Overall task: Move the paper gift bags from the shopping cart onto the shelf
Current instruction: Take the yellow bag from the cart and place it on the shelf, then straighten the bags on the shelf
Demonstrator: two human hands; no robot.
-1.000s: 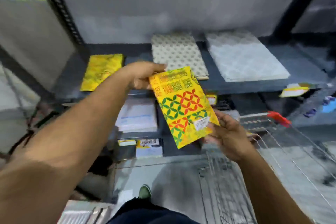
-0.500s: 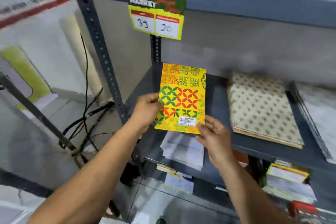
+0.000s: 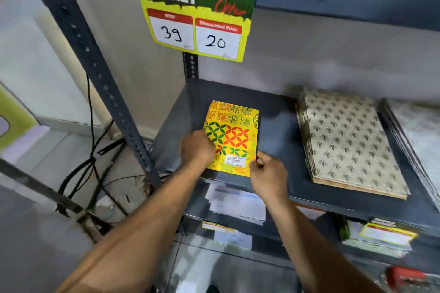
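Note:
A flat yellow paper gift bag (image 3: pixel 234 126) with green and red flower patterns and a white price sticker lies on the left part of the dark grey shelf (image 3: pixel 281 131). My left hand (image 3: pixel 197 148) grips its left edge, fingers curled over the paper. My right hand (image 3: pixel 267 175) pinches its near right corner. The shopping cart is almost out of view; only a red piece (image 3: pixel 404 277) shows at the bottom right.
A stack of beige patterned gift bags (image 3: pixel 345 140) lies to the right on the same shelf, with a grey stack (image 3: pixel 419 131) beyond it. A price sign (image 3: pixel 197 14) hangs above. The shelf post (image 3: pixel 95 62) and black cables (image 3: pixel 90 159) stand left. Papers (image 3: pixel 235 202) sit on the lower shelf.
The yellow bag went from held up in front of the shelf to lying flat on the shelf's left part. Both hands moved forward with it and still hold its edges.

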